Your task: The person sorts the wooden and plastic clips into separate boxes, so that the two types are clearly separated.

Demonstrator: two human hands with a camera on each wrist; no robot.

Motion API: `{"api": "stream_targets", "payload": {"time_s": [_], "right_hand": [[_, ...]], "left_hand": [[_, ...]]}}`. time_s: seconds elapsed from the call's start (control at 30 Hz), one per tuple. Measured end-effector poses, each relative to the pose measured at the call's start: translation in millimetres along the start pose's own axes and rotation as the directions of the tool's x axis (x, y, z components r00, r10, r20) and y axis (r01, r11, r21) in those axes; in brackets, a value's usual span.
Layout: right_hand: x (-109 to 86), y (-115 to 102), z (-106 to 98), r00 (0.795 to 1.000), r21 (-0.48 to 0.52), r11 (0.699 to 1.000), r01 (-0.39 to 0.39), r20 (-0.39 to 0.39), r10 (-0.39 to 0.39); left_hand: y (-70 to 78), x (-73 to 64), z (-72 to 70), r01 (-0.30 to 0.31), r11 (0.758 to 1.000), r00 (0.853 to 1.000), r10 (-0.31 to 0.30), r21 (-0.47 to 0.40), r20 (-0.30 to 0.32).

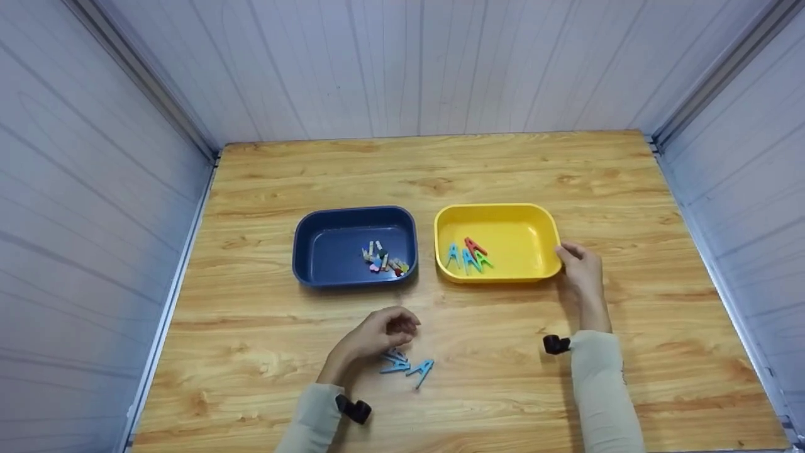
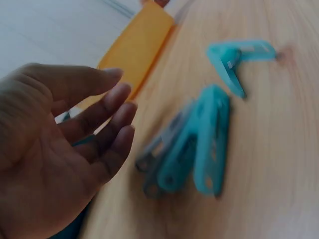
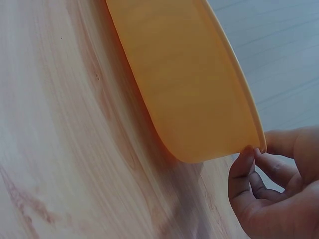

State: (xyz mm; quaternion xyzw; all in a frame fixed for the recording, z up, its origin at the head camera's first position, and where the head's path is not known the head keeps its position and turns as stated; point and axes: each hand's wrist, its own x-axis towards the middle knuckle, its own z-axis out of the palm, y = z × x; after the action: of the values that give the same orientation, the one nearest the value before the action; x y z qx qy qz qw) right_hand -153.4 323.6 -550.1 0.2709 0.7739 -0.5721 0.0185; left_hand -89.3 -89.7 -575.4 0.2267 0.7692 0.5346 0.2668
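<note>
My right hand (image 1: 582, 270) pinches the right rim of the yellow bin (image 1: 503, 275), thumb and fingers meeting at its edge in the right wrist view. Inside that bin lie several plastic clothespins (image 1: 468, 257), blue, red and green. My left hand (image 1: 376, 332) hovers over the table with loosely curved fingers and nothing between them. Just beneath and beside it are blue clothespins (image 1: 396, 365) in a small cluster, partly hidden by the hand in the head view. Another blue clothespin (image 1: 421, 371) lies to their right. The left wrist view shows a blue clothespin (image 2: 214, 144) close by, blurred.
A dark blue bin (image 1: 333, 284) stands left of the yellow one, holding several small wooden clips (image 1: 382, 258) with coloured decorations. Both rest on a wood-grain table (image 1: 434, 173). Pale panels (image 1: 390, 69) wall the back and both sides.
</note>
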Motion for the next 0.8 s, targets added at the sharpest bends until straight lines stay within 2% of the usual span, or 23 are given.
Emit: {"api": "stream_targets", "payload": {"time_s": [0.17, 0.3, 0.4, 0.53, 0.73, 0.8], "right_hand": [[0.0, 0, 0, 1.000, -0.001, 1.000, -0.001, -0.005, 0.001], [0.3, 0, 0, 1.000, -0.009, 1.000, -0.011, -0.004, 0.011], [0.2, 0, 0, 1.000, -0.011, 1.000, -0.014, -0.007, 0.014], [0.1, 0, 1, 1.000, -0.017, 1.000, -0.010, -0.013, 0.010], [0.5, 2, 1, 1.000, -0.015, 1.000, -0.004, -0.024, 0.003], [0.3, 2, 1, 1.000, -0.011, 1.000, 0.002, -0.025, -0.002]], "left_hand": [[-9.0, -8.0, -4.8, -0.002, 1.000, 1.000, 0.002, -0.003, 0.028], [-12.2, -13.2, -8.4, 0.034, 0.999, 0.997, -0.035, 0.017, 0.062], [-12.2, -17.0, -10.4, 0.052, 0.996, 0.994, -0.058, 0.067, 0.090], [-11.1, -21.5, -11.7, 0.028, 0.988, 0.994, -0.044, 0.151, 0.104], [-12.9, -23.7, -10.5, -0.047, 0.961, 0.996, 0.024, 0.272, 0.087], [-13.7, -22.8, -9.7, -0.051, 0.955, 0.997, 0.031, 0.291, 0.075]]}}
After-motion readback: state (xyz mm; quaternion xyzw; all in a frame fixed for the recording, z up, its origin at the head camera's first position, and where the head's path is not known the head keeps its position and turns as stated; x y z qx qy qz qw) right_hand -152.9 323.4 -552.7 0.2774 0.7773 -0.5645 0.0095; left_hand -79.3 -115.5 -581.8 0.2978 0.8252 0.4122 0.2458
